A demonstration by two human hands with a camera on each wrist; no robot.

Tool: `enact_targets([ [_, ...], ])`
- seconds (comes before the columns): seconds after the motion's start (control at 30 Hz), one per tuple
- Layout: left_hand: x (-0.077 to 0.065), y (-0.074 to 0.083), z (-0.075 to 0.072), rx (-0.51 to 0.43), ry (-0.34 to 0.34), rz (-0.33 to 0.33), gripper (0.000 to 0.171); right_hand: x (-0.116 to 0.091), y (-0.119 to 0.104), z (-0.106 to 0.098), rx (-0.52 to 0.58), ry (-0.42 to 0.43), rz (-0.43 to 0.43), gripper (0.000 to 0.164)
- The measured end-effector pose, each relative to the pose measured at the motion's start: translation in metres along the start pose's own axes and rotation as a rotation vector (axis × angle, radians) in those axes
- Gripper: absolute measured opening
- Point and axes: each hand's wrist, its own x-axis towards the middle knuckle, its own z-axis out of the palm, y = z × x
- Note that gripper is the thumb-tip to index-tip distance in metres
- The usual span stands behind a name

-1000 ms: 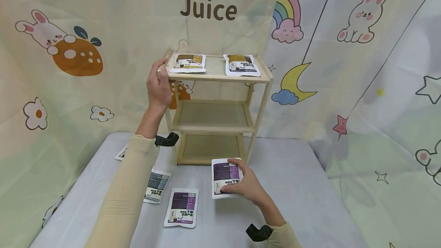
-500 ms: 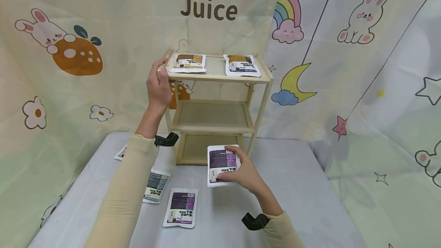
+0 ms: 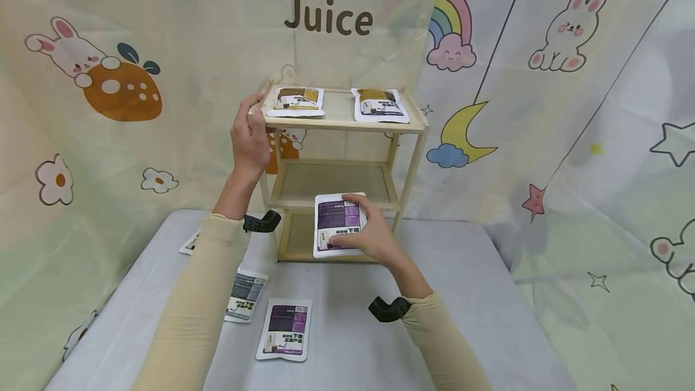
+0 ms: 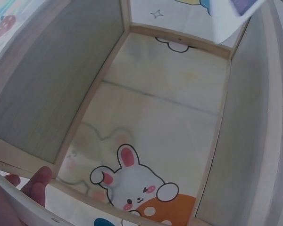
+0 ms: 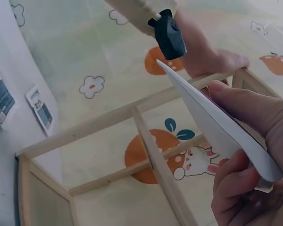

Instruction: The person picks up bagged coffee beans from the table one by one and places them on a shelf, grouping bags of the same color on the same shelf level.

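Observation:
In the head view, a three-tier wooden shelf (image 3: 339, 183) stands at the back of the table. My left hand (image 3: 251, 137) grips the left end of its top tier; the left wrist view shows fingertips (image 4: 39, 182) curled over the frame. Between thumb and fingers my right hand (image 3: 374, 234) pinches a white pouch with a purple label (image 3: 336, 217), in front of the middle and bottom tiers. From the right wrist view that pouch (image 5: 212, 117) appears edge-on. On the top tier lie two pouches with yellow-brown labels, one left (image 3: 296, 102) and one right (image 3: 381, 105).
A second purple-labelled pouch (image 3: 285, 329) lies flat on the white-covered table (image 3: 461, 318). Left of it is a blue-labelled pouch (image 3: 247, 295), partly behind my left sleeve. Another pouch (image 3: 188, 244) peeks out further left. Printed cloth hangs behind the shelf.
My right hand has lifted the purple-labelled pouch up and slightly left, from low at the shelf's foot to the height of the lower tiers. My left hand stays on the shelf.

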Motion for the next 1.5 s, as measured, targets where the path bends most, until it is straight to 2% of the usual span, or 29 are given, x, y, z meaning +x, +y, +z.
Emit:
enact_targets([
  [0.13, 0.001, -0.001, 0.001, -0.002, -0.001, -0.013, 0.055, 0.017, -0.008, -0.001, 0.017, 0.005, 0.008, 0.092],
  [0.43, 0.003, -0.001, 0.003, -0.018, 0.019, 0.031, 0.055, 0.056, -0.019, 0.001, 0.015, 0.007, -0.057, 0.090],
  [0.53, 0.003, 0.000, 0.002, -0.006, 0.016, 0.033, 0.054, 0.066, -0.021, 0.001, -0.019, 0.012, -0.061, 0.090],
  [0.73, 0.004, 0.001, 0.002, 0.006, 0.009, 0.030, 0.054, 0.085, -0.026, 0.004, -0.108, 0.009, -0.038, 0.089],
  [1.03, 0.003, 0.002, -0.001, 0.001, 0.006, 0.021, 0.054, 0.115, -0.034, 0.015, -0.118, -0.030, 0.013, 0.087],
  [1.3, 0.002, 0.001, 0.000, -0.008, 0.013, 0.015, 0.053, 0.136, -0.023, 0.031, -0.062, -0.061, 0.107, 0.090],
  [1.5, 0.000, 0.001, -0.001, -0.014, 0.022, 0.012, 0.054, 0.145, -0.014, 0.039, -0.045, -0.053, 0.116, 0.086],
])
